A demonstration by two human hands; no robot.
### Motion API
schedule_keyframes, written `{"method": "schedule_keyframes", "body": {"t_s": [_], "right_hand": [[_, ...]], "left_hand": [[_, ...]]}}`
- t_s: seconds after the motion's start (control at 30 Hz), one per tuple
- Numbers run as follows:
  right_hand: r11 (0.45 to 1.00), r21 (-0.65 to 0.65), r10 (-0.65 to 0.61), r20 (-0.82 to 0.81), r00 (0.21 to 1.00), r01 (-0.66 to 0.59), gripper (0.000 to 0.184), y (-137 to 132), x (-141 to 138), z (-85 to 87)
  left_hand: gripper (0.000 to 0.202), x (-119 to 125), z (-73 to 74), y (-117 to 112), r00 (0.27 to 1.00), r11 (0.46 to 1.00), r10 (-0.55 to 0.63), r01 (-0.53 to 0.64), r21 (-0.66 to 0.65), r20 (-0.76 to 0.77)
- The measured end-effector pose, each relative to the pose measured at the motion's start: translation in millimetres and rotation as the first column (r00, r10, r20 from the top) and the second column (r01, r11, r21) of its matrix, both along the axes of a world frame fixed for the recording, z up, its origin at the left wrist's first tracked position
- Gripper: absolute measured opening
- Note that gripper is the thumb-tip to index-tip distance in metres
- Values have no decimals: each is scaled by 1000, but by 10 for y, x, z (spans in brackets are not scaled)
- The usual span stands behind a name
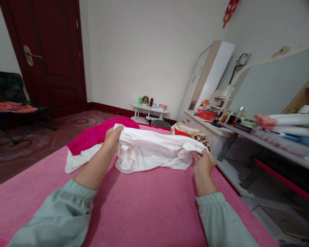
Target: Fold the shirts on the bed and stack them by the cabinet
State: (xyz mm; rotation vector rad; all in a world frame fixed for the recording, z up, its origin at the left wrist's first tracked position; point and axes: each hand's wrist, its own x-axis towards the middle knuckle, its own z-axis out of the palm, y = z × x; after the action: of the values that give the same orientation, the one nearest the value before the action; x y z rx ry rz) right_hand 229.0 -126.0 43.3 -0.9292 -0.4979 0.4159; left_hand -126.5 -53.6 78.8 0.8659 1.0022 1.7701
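Note:
A white garment (154, 147) is stretched out sideways over the pink bed cover (149, 212). Its upper edge runs taut between my hands, while the lower part hangs in folds down to the cover. My left hand (112, 137) is closed on the garment's left upper corner. At the right end, the fingers of my right hand (204, 163) pinch the other corner. The garment's exact kind cannot be made out. Just beyond my left hand lie a magenta garment (92, 135) and another white cloth (79, 158).
Patterned and orange fabric (189, 132) lies at the bed's far right corner. To the right stands a desk (267, 140) with folded cloths and bottles. A small white table (149, 108) is against the far wall; a folding chair (14, 109) stands left by the door (45, 58).

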Motion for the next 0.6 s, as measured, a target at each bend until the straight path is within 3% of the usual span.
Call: {"method": "schedule_keyframes", "body": {"t_s": [0.1,0.17,0.2,0.27,0.33,0.4,0.43,0.47,0.5,0.6], "right_hand": [[988,26,-153,-19,988,154,26,-46,-33,119],[988,58,-144,-8,989,145,26,-71,-103,203],[990,73,-124,7,992,123,27,-81,-157,243],[995,82,-70,80,994,64,30,-104,-302,317],[999,45,13,212,977,-23,32,-140,-477,383],[989,-26,149,336,930,-149,31,-198,-652,446],[971,-66,237,379,894,-229,29,-235,-730,480],[944,-108,329,406,853,-312,28,-277,-798,515],[907,-151,418,419,806,-392,27,-323,-856,553],[773,-257,631,402,663,-580,26,-465,-983,669]], "left_hand": [[31,-22,107,-56,999,994,27,-32,101,43],[30,-3,210,-145,1000,985,9,-10,172,8],[30,29,268,-217,998,978,-43,52,200,-47],[34,154,383,-419,937,932,-250,301,202,-243],[38,345,476,-666,717,783,-493,613,109,-493],[34,553,530,-892,442,590,-575,807,25,-689],[32,642,542,-975,365,526,-552,850,26,-750],[30,712,546,-1033,348,502,-501,863,62,-793],[28,758,546,-1063,380,513,-429,849,125,-820],[21,758,543,-1025,540,638,-111,682,356,-835]]}}
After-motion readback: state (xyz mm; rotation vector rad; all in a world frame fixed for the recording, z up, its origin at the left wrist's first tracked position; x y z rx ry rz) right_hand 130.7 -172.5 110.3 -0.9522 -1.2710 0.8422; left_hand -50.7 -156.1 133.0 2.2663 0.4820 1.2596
